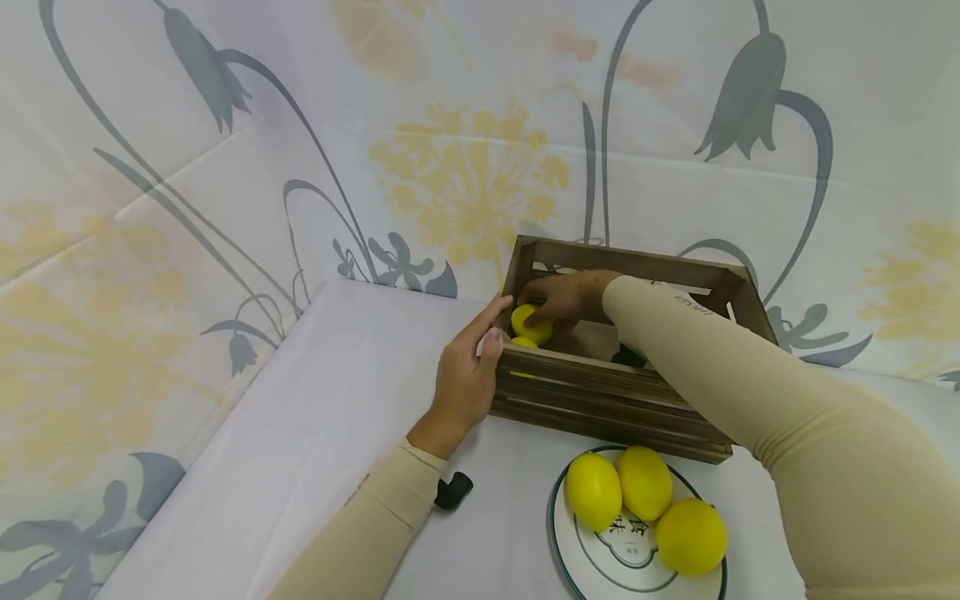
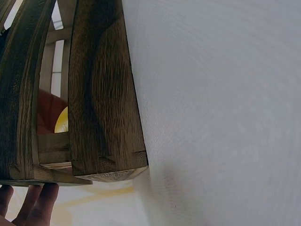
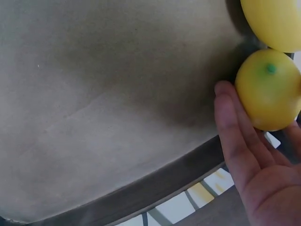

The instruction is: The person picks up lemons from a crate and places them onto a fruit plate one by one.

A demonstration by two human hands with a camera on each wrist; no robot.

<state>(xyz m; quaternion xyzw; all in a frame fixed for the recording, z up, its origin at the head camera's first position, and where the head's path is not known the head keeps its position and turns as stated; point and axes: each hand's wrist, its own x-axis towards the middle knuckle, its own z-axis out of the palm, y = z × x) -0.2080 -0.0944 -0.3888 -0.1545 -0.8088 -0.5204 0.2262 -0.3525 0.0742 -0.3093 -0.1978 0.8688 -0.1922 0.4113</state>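
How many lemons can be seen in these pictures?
5. Three lemons lie on the plate. Two are in the crate: one at the right hand, one below. More may be hidden.

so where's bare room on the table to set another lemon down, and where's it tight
Bare white cloth lies left of the dark wooden slatted crate, beyond the left hand toward the flowered backdrop. Tight spots: the white round plate carries three yellow lemons, and the crate's left corner holds two more lemons under the right hand; its floor further in is bare.
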